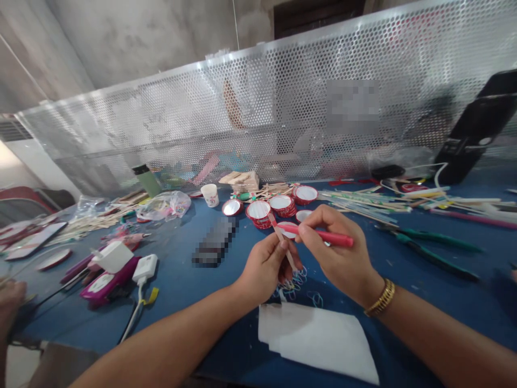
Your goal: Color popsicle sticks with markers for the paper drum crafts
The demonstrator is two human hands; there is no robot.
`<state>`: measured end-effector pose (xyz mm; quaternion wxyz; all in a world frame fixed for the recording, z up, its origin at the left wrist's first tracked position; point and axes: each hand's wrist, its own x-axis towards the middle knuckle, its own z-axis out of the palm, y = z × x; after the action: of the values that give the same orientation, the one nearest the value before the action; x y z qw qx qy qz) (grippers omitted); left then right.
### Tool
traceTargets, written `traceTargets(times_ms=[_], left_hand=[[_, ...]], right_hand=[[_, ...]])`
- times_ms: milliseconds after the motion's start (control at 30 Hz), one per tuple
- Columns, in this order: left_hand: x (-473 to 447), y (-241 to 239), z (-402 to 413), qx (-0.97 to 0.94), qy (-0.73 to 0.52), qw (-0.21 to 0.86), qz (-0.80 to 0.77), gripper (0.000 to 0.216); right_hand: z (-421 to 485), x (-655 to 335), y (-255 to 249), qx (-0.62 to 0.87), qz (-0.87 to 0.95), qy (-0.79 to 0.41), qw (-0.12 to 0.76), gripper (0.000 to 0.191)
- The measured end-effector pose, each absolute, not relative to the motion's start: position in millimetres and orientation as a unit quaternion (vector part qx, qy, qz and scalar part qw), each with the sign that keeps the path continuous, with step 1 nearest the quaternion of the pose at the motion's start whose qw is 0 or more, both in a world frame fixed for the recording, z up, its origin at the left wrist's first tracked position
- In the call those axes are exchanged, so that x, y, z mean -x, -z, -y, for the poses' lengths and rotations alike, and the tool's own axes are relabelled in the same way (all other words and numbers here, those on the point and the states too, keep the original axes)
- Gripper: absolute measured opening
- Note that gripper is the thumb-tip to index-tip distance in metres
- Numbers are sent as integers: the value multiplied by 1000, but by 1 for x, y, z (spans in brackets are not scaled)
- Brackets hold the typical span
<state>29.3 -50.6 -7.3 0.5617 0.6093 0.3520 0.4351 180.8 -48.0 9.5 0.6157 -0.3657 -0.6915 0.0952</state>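
Observation:
My left hand [262, 264] pinches a thin, flat, pale stick [276, 226] between thumb and fingers, the stick slanting up and away. In my right hand [339, 253] is a red marker pen [337, 238], held like a writing tool; its tip is at or very near the stick, though contact is hard to make out. Below my hands lie thin coloured loops [298, 281] and overlapping white sheets [317, 337]. Just beyond are several round red-patterned containers [258, 211] with white tops.
A pixelated dark phone-like object [215, 242] and a paper cup [209, 195] stand left of centre. Green-handled pliers [440, 253] lie right, before bundled sticks [363, 202]. White chargers [113, 257] with cables are left. Another person's hand [12, 296] shows at the left edge. A perforated metal screen [181, 124] stands behind.

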Motion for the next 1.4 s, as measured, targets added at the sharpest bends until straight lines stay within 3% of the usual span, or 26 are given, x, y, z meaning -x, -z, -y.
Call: traceTargets(times_ms=[1400], left_hand=[[-30, 6, 51, -602, -439, 560, -362, 42]], right_hand=[[49, -179, -9, 385, 682, -93, 615, 17]])
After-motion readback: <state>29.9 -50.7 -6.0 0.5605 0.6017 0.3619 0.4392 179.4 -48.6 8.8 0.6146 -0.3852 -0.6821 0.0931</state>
